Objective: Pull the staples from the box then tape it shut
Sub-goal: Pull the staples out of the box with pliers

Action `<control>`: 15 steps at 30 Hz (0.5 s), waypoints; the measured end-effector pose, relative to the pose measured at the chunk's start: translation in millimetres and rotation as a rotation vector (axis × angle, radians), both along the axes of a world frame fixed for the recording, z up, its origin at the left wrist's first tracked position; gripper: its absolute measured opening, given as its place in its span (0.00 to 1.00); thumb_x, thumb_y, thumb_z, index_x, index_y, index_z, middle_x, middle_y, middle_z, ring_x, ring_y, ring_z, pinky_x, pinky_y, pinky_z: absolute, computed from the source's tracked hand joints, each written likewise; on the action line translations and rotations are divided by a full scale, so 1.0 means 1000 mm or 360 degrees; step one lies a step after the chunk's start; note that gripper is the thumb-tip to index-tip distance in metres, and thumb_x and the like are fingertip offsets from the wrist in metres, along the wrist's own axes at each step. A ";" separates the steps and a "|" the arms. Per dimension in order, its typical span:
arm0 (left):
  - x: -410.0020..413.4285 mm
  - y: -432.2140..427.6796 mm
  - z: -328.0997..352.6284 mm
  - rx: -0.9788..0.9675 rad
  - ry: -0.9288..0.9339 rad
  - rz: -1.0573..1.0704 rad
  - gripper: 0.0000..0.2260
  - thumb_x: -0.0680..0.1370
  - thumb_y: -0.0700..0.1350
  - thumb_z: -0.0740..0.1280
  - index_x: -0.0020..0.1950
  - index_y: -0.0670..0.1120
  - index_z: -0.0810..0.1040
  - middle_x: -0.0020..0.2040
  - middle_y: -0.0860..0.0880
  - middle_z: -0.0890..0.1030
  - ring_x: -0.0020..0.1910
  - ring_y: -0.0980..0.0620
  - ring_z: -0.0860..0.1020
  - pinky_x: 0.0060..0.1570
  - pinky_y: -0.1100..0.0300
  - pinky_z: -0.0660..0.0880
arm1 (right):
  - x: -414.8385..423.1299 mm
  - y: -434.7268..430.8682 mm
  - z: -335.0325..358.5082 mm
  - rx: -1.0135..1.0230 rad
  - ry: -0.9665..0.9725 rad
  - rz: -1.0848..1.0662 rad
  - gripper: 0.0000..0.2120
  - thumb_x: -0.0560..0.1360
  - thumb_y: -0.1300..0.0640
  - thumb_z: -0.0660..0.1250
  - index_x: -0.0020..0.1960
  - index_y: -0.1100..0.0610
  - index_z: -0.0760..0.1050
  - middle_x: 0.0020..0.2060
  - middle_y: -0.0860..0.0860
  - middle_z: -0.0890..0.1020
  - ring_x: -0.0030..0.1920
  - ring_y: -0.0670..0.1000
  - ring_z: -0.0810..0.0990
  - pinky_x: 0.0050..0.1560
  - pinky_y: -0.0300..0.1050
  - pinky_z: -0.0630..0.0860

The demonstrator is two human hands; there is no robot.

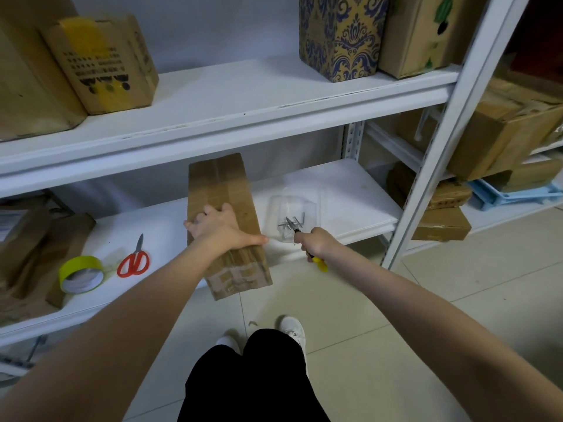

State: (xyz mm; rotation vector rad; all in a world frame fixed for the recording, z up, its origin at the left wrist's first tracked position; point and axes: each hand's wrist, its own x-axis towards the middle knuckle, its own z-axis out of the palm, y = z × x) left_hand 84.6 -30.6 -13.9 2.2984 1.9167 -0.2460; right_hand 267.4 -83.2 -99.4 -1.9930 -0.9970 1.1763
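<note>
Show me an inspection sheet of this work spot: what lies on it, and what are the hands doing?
Surface: white lower shelf; the box's near end overhangs its front edge.
Job's things: cardboard box lying lengthwise; yellow-handled pliers; clear tray holding loose staples; tape roll and red scissors left of the box.
Clutter: brown cardboard at the shelf's left end.
Hands: left hand holds the box across its top; right hand grips the pliers, tips over the tray.
Cables: nothing seen.
Surroundings: upper shelf carrying a patterned box; tiled floor.
</note>
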 end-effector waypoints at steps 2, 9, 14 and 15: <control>0.000 0.001 0.002 -0.0030 -0.0005 0.0001 0.51 0.57 0.77 0.65 0.71 0.49 0.61 0.69 0.39 0.65 0.68 0.37 0.65 0.68 0.38 0.58 | 0.004 0.009 0.008 0.0028 -0.0109 -0.0005 0.14 0.74 0.51 0.63 0.34 0.59 0.68 0.31 0.55 0.74 0.34 0.57 0.74 0.42 0.47 0.72; -0.001 0.022 0.011 -0.0115 -0.0138 0.0045 0.41 0.64 0.74 0.65 0.67 0.50 0.66 0.70 0.41 0.64 0.69 0.38 0.64 0.68 0.37 0.58 | 0.020 0.041 0.024 -0.0063 -0.0526 0.0011 0.16 0.75 0.53 0.58 0.31 0.59 0.66 0.26 0.53 0.72 0.27 0.53 0.70 0.30 0.41 0.65; 0.002 0.039 0.004 -0.0044 -0.0239 0.0034 0.36 0.66 0.68 0.68 0.67 0.49 0.66 0.69 0.43 0.61 0.69 0.38 0.63 0.68 0.37 0.59 | 0.024 0.060 0.022 -0.0267 -0.0657 0.0084 0.12 0.73 0.55 0.57 0.33 0.59 0.69 0.29 0.53 0.75 0.28 0.53 0.73 0.30 0.40 0.67; 0.003 0.041 0.003 -0.0026 -0.0248 0.0021 0.37 0.67 0.68 0.68 0.68 0.49 0.65 0.70 0.43 0.60 0.69 0.38 0.63 0.69 0.38 0.59 | 0.025 0.064 0.020 -0.0271 -0.0677 0.0088 0.13 0.73 0.55 0.57 0.33 0.59 0.68 0.29 0.52 0.75 0.29 0.53 0.73 0.30 0.40 0.66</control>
